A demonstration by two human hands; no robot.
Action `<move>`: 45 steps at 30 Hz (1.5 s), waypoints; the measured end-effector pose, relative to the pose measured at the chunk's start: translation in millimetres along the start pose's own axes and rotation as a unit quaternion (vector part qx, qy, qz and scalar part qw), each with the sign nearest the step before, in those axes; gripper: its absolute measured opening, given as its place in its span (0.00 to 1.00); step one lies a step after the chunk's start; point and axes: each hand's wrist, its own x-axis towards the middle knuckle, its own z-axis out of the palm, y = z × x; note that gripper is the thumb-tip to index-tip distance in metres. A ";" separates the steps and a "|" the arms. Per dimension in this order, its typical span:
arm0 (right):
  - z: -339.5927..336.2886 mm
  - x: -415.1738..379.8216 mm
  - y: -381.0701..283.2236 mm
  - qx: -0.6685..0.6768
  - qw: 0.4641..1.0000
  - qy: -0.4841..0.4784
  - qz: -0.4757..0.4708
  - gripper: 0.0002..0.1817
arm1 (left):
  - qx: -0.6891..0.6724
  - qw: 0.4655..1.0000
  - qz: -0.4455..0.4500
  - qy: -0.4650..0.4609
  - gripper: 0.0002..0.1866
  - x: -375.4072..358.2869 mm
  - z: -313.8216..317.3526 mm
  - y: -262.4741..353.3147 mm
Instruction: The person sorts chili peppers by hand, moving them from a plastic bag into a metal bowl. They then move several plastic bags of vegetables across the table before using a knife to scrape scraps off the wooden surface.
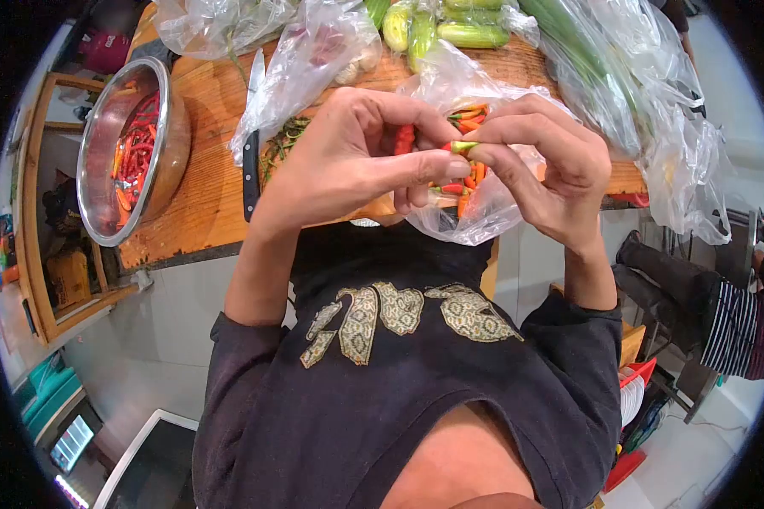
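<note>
A small red chili pepper [448, 147] with a green stem [463, 148] is held between my two hands over the table. My left hand [352, 157] pinches its body between thumb and forefinger; another red chili [405, 140] shows within the same hand's curled fingers. From the other side, the thumb and fingertips of my right hand [552, 153] close on the stem. Just beneath lies an open clear plastic bag [484, 210] with red and orange chilies [457, 188]. A heap of green stems [282, 146] lies by my left wrist, partly hidden by it.
To the left, a metal bowl [178, 140] holds red and orange chilies. A knife [251, 174] with a black handle lies between bowl and stems. Bagged vegetables, cucumbers [474, 36] and long green leaves [581, 51] line the wooden table's [208, 102] far side. A person's leg [666, 276] is at right.
</note>
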 end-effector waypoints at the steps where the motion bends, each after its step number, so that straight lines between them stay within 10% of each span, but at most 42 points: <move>1: 1.4 -0.8 -0.1 0.067 0.997 -0.001 0.041 0.08 | -0.003 1.000 -0.006 -0.010 0.08 -0.6 -1.8 4.7; 9: -2.5 -2.2 -4.8 0.428 0.864 -0.040 0.264 0.05 | 0.059 0.997 0.040 0.027 0.11 -9.6 -15.0 20.5; 15: -11.3 10.1 -25.1 0.152 0.979 -0.079 0.113 0.09 | -0.128 0.979 0.125 0.103 0.17 -48.0 -70.9 10.4; 18: 11.1 32.8 -29.4 -0.015 0.995 -0.101 0.008 0.09 | 0.021 0.981 0.048 0.185 0.15 -81.1 -100.0 20.7; 25: 88.3 74.4 6.5 -0.318 0.901 -0.255 -0.152 0.11 | 0.493 0.770 -0.023 0.404 0.13 -162.8 -165.4 60.7; 32: 85.7 89.2 12.6 -0.307 0.908 -0.231 -0.167 0.12 | 0.508 0.702 -0.101 0.488 0.10 -170.8 -195.6 57.5; 41: -2.1 65.0 -48.4 -0.020 0.976 -0.210 0.059 0.05 | 0.524 0.636 -0.191 0.533 0.17 -159.0 -220.0 55.8; 45: -17.9 32.8 -34.2 -0.043 0.947 -0.285 0.142 0.06 | 0.650 0.497 -0.209 0.535 0.27 -166.5 -225.6 56.5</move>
